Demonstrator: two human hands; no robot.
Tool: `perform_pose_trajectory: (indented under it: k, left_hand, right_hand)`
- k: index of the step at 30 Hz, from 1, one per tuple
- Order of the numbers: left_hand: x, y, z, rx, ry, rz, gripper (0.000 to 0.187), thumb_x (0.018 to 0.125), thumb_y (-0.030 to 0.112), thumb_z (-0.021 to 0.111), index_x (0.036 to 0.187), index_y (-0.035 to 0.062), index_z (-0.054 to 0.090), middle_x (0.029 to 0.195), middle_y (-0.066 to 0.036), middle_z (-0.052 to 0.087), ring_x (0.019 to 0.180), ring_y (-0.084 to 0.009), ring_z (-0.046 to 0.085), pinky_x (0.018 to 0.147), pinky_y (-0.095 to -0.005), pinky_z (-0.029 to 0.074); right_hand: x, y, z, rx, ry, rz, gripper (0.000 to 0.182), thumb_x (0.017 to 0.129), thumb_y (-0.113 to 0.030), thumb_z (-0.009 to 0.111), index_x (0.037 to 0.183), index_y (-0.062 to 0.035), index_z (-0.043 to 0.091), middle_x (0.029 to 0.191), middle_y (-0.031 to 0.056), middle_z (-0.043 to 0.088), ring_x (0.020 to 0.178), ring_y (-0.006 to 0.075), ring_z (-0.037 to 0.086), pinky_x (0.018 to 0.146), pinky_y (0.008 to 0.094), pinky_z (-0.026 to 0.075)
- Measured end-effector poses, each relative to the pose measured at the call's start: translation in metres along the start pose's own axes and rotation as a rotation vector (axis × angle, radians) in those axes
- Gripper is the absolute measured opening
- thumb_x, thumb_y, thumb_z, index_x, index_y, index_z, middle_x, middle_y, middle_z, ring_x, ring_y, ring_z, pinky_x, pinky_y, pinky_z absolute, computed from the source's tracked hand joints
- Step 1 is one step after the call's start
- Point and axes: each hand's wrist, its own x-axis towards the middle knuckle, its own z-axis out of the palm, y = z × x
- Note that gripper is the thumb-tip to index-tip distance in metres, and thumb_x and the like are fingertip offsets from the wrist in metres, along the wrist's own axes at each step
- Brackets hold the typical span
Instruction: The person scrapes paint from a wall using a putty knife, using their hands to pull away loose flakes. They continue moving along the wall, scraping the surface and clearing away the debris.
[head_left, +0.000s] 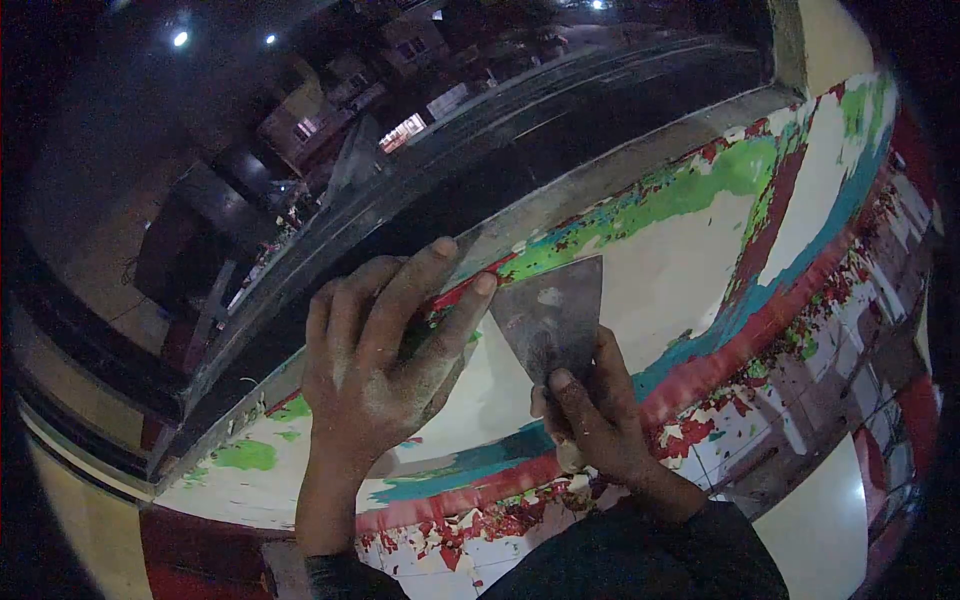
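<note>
My right hand grips a wide metal paint scraper by its handle, thumb laid on the near end of the blade. The broad edge of the blade lies at a strip of green paint along the top of the cream wall. To its left, my left hand rests with fingers spread over the wall's top edge, and its index fingertip sits close by the blade's left corner. Fine pale dust coats the left hand. Patches of red and teal paint show around both hands.
A dark window frame runs along the wall's top, with night-time buildings beyond. Below, a red band borders the wall. Peeled paint flakes litter the tiled floor near my body.
</note>
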Motion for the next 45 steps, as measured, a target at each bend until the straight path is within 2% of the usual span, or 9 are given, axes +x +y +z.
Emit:
perform_pose_trajectory:
  k: [6,9,24,27,33,36,39,42,45]
  left_hand:
    - [0.0,0.0,0.004,0.008,0.045,0.027,0.045,0.061,0.015,0.069,0.104,0.0261,0.063,0.112,0.0,0.055,0.089,-0.022,0.053,0.069,-0.0347,0.043]
    - [-0.003,-0.001,0.001,0.017,-0.045,0.042,0.058,0.055,0.005,0.068,0.107,0.0299,0.061,0.114,-0.005,0.052,0.091,-0.0283,0.051,0.074,-0.0386,0.044]
    - [-0.001,-0.001,-0.001,-0.002,-0.004,0.064,0.057,0.053,0.003,0.069,0.104,0.0261,0.062,0.101,-0.005,0.054,0.089,-0.027,0.051,0.071,-0.038,0.045]
    - [0.0,0.0,-0.001,-0.007,0.018,0.033,0.039,0.062,0.018,0.069,0.099,0.028,0.065,0.104,0.003,0.057,0.088,-0.02,0.053,0.07,-0.0342,0.043]
    - [-0.004,0.0,0.0,-0.01,0.057,0.054,0.04,0.062,0.018,0.071,0.099,0.0309,0.065,0.099,0.004,0.058,0.085,-0.018,0.053,0.067,-0.0329,0.043]
    - [-0.007,-0.001,0.001,-0.015,0.102,0.072,0.039,0.063,0.018,0.072,0.099,0.0298,0.065,0.095,0.002,0.059,0.081,-0.0183,0.055,0.065,-0.0323,0.042]
    - [-0.01,-0.002,0.005,-0.112,0.217,0.02,0.036,0.064,0.018,0.074,0.098,0.0231,0.065,0.094,0.0,0.06,0.078,-0.0188,0.055,0.064,-0.0319,0.042]
    - [-0.01,0.0,0.003,-0.075,0.129,0.006,0.042,0.062,0.014,0.071,0.103,0.0078,0.061,0.099,-0.008,0.059,0.084,-0.0266,0.054,0.072,-0.0394,0.042]
    - [-0.001,0.005,0.006,-0.047,0.097,-0.03,0.042,0.064,0.016,0.07,0.105,0.0085,0.061,0.101,-0.008,0.059,0.084,-0.0266,0.054,0.071,-0.0391,0.042]
  right_hand:
    - [0.002,-0.002,0.002,0.01,-0.003,-0.009,0.032,0.091,-0.02,0.045,0.114,-0.0052,0.028,0.069,0.0062,0.053,0.048,0.0068,0.045,0.041,0.02,0.036]
    - [0.001,0.0,0.001,0.019,-0.013,-0.017,0.031,0.091,-0.02,0.045,0.113,-0.0044,0.029,0.071,0.0059,0.053,0.049,0.006,0.043,0.042,0.0197,0.035]
    - [0.001,0.002,0.001,-0.009,-0.033,-0.094,0.028,0.091,-0.018,0.042,0.111,-0.0016,0.032,0.074,0.0055,0.051,0.058,0.0056,0.043,0.05,0.0207,0.038]
    - [0.002,0.005,-0.003,-0.049,-0.038,-0.116,0.028,0.091,-0.018,0.041,0.111,-0.0011,0.032,0.076,0.0059,0.052,0.06,0.0063,0.045,0.051,0.0212,0.039]
    - [0.002,0.003,-0.002,-0.125,-0.002,-0.207,0.027,0.091,-0.016,0.041,0.111,-0.0009,0.033,0.077,0.0069,0.053,0.061,0.0074,0.046,0.053,0.0226,0.04]
    - [-0.001,0.002,-0.008,-0.098,0.037,-0.164,0.027,0.09,-0.015,0.043,0.111,-0.0019,0.033,0.076,0.0064,0.053,0.06,0.007,0.046,0.051,0.0216,0.039]
    - [-0.002,0.005,-0.013,-0.058,0.061,-0.111,0.03,0.088,-0.014,0.048,0.11,-0.0038,0.032,0.074,0.005,0.051,0.058,0.0063,0.046,0.047,0.0192,0.036]
    - [0.0,0.005,-0.011,-0.042,0.04,-0.152,0.029,0.088,-0.014,0.047,0.11,-0.0041,0.032,0.076,0.005,0.05,0.057,0.0064,0.047,0.045,0.0186,0.035]
    - [0.006,0.0,-0.007,-0.006,0.016,-0.125,0.029,0.088,-0.016,0.048,0.11,-0.0042,0.032,0.078,0.0051,0.05,0.056,0.0065,0.047,0.044,0.0185,0.035]
